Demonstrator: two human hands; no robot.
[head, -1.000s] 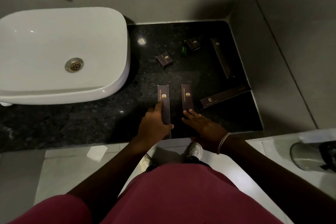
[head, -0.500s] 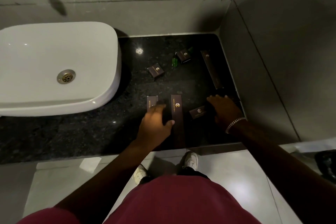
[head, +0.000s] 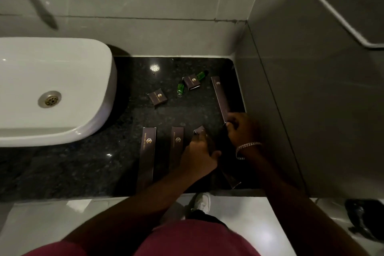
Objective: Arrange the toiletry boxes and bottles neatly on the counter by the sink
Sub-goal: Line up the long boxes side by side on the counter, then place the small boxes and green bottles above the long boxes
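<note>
From the head camera, the black speckled stone counter (head: pixel 87 164) beside the white ceramic sink (head: pixel 52 89) now carries two long dark-brown cardboard boxes with gold print, the first long box (head: pixel 148 156) and the second long box (head: pixel 176 147), lying parallel and close to the front edge. Half a second ago the left hand (head: pixel 200 155) was resting on these two; it has now moved to the right, and it touches a third long brown box (head: pixel 228 170), which lay at a slant before and is now turned nearly parallel to the other two, with its near end reaching the front edge of the counter. The right hand (head: pixel 242 129) has moved further back and its fingers are curled on the near end of a fourth long brown box (head: pixel 220 97) beside the side wall; the hold looks narrow, but I cannot tell if it is really closed on the box. How tightly the left hand holds is also hidden. I judge that the row of long boxes is growing from two to three, and the fourth may join next. Well behind, two small square brown boxes (head: pixel 157 97) (head: pixel 191 82) and two small green bottles (head: pixel 180 89) (head: pixel 202 75) are lying scattered, so much of the arranging is not yet done.
</note>
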